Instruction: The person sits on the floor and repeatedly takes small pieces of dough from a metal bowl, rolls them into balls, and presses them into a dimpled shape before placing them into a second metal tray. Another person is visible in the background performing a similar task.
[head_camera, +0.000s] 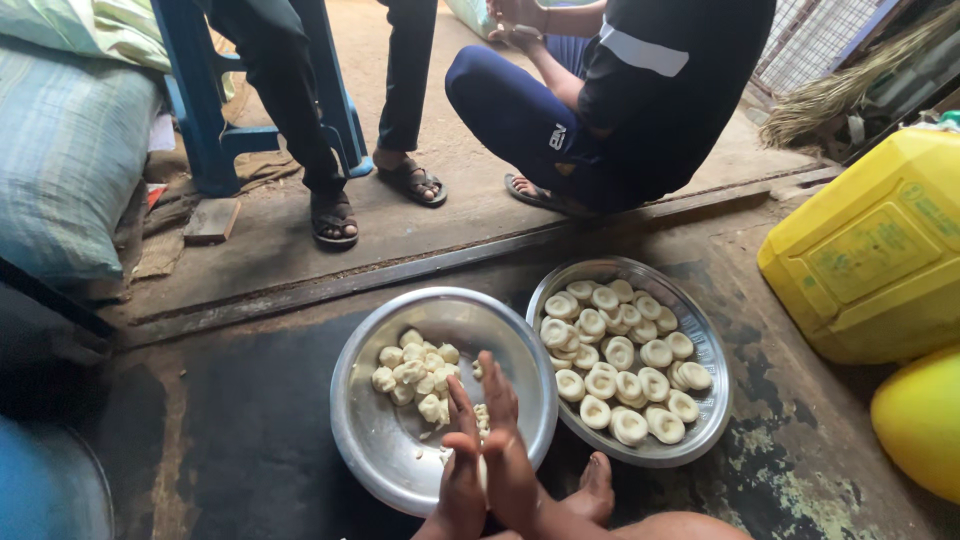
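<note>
— Fingers of both hands stand straight and pressed flat, left hand (462, 470) against right hand (508, 450), palm to palm over the near rim of the left metal bowl (370, 440). A sliver of white shows between the palms, probably dough, but I cannot tell for sure.

— And what is in the bowls?

— The left metal bowl holds a heap of small rough dough lumps (415, 375), pale and uneven, gathered toward its far side. The right metal bowl (712, 400), touching the first, is filled with shaped dough rounds (620, 370), each smooth with a dimple in the middle.

— What do they sit on?

— A dark, worn floor (250, 440) with peeling patches, ending at a raised threshold strip (420, 265) toward the far edge. A yellow jerrycan (870, 250) lies by the right edge, a blue stool (215, 130) and sacks (70, 150) at the far left.

— Anyone else?

— A crouching person (620, 100) and a standing person's sandalled feet (370, 195) beyond the strip. The wearer's bare foot (595, 485) peeks out below the bowls; wrists are cut off by the bottom edge.
</note>
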